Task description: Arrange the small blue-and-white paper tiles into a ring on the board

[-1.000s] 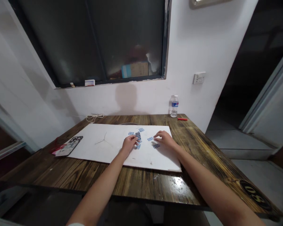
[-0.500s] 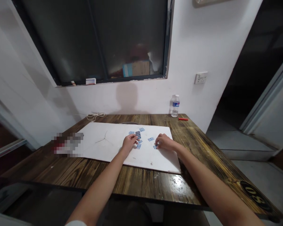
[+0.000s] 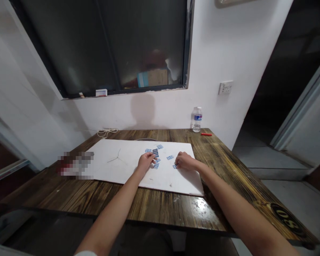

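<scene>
My left hand (image 3: 146,161) rests over the white board (image 3: 133,170), its fingers pinched at the near end of a small dark-edged slotted piece (image 3: 155,153). Flat blue-outlined shapes with bars lie around it: one at the left (image 3: 148,150), one behind (image 3: 159,146) and one just in front (image 3: 156,166). My right hand (image 3: 186,161) is bent down at the board's right side, with fingertips closed at another small blue slotted shape (image 3: 175,166), partly hidden by them. Between both hands lies a separate blue-barred shape (image 3: 170,157).
The board lies on a dark wooden table (image 3: 160,209). A water bottle (image 3: 197,120) and a red pen-like stick (image 3: 206,134) are at the back right. A white cable (image 3: 108,132) lies at the back left, near the wall. A blurred patch (image 3: 76,165) covers the board's left end.
The view has shifted slightly. Both hands stay in nearly the same places, with the right fingers still at the small blue shape.
</scene>
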Demonstrator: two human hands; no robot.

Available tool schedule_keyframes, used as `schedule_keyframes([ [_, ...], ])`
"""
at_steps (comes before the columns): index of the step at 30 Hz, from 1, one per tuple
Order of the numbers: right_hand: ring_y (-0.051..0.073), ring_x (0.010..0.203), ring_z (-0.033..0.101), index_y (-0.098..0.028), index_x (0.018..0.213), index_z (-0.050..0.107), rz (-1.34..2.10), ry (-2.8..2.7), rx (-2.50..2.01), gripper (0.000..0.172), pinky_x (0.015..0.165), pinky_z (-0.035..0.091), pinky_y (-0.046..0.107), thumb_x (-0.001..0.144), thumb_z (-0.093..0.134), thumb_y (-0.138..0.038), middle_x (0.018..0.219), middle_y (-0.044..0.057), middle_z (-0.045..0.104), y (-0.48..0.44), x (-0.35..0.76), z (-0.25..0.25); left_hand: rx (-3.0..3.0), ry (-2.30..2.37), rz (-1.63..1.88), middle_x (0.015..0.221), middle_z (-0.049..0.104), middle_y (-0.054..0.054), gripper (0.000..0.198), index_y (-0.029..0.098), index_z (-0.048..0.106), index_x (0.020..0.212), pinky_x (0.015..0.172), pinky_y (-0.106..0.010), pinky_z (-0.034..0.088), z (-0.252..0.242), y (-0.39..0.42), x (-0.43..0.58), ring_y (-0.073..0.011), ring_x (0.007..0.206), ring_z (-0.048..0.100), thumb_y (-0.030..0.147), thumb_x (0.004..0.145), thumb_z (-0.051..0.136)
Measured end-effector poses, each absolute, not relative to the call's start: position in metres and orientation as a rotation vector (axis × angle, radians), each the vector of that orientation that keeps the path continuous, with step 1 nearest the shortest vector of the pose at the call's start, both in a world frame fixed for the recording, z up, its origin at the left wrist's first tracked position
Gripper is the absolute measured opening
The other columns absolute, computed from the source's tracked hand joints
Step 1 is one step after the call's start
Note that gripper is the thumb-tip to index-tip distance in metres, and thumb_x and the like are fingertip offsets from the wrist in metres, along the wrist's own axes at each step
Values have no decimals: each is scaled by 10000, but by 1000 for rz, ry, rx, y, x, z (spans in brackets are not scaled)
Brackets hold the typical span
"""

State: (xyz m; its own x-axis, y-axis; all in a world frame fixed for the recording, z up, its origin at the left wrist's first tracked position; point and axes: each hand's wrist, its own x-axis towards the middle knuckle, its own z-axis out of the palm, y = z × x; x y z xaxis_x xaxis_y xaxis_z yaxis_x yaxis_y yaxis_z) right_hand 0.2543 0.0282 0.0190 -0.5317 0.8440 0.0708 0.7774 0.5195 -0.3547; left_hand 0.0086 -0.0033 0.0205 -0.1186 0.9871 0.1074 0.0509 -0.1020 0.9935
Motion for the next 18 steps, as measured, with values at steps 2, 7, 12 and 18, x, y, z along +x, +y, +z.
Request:
schedule_keyframes([
  [2,269,1012,534,-238,895,746,393,-2511,-1368,200,787,416,315,695,744,-225,1086,98,596,28,255,18,1259,1289,1354,683,691,-57,345,135,618,760,442,-192,402,20,-3,8,-97,481,571,419,612,747],
  [7,278,1014,524,-248,913,739,392,-2504,-1352,220,796,412,334,695,746,-220,1091,99,585,29,256,15,1249,1289,1350,694,693,-57,350,137,615,771,455,-204,417,20,-3,8,-100,489,571,421,614,744],
  [12,284,1041,510,-263,909,734,428,-2522,-1376,192,821,404,351,719,728,-230,1105,91,576,30,256,15,1247,1289,1342,691,692,-57,329,139,611,762,458,-199,409,20,-3,8,-97,492,571,409,622,737],
  [18,293,1070,502,-252,908,724,437,-2529,-1368,177,822,403,357,732,713,-228,1122,93,578,27,256,17,1243,1288,1342,689,688,-55,332,141,608,752,433,-195,395,20,-3,9,-98,485,566,414,616,739],
])
